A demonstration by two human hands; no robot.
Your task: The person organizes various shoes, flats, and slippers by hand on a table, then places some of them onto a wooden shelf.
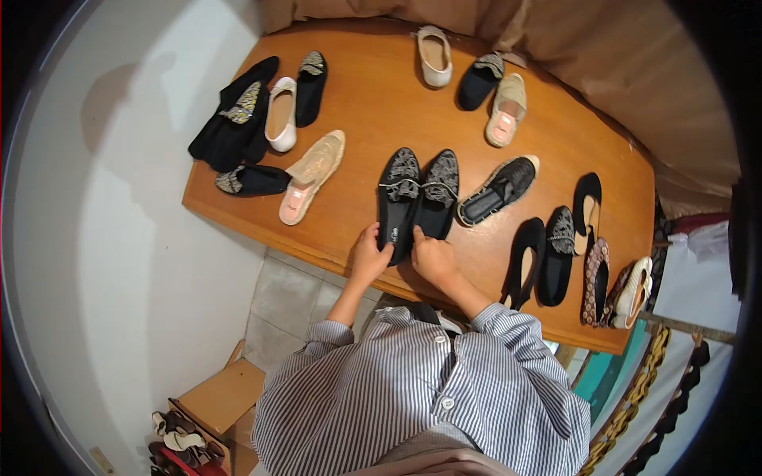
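Two black pointed loafers with grey patterned toes lie side by side on the wooden table [361, 103], toes pointing away from me. My left hand [370, 255] grips the heel end of the left loafer [394, 208], thumb over its insole. The heel end of the right loafer [436, 208] is in my right hand [433, 256], fingers closed on its inner side; part of that grip is hidden. Just right of the pair rests a black espadrille [500, 190] with a woven sole. A beige mesh espadrille mule [313, 176] lies to their left.
Black shoes [242, 119] and a white flat [282, 115] cluster at the left. Another white flat [434, 55], a black loafer [480, 81] and a beige mule [506, 111] are at the back. Several flats [558, 255] line the right side. Below left, an open box [194, 448] contains shoes.
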